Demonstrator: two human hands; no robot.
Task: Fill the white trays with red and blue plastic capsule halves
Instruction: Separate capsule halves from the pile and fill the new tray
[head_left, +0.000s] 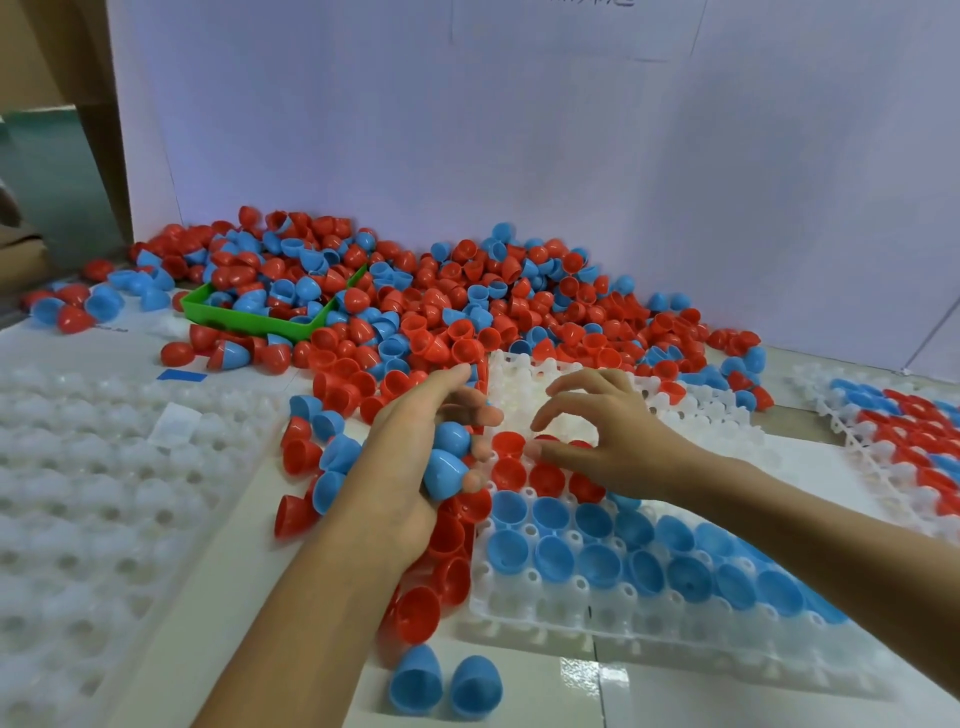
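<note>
Left hand (415, 447) grips a clutch of blue halves (448, 460); right hand (597, 431), fingers spread and holding nothing, hovers over the red row in the middle white tray (524, 597). Best to seat each half cup-up, one per pocket. Loose pile (441, 306) crowds the tray's far edge; green bin (249, 319) sits half buried behind.

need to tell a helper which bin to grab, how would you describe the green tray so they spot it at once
Look at the big pile of red and blue capsule halves along the white back wall. At its left end sits the green tray, half buried and holding capsule halves. It is the only green, solid-walled container; the other trays are white.
</note>
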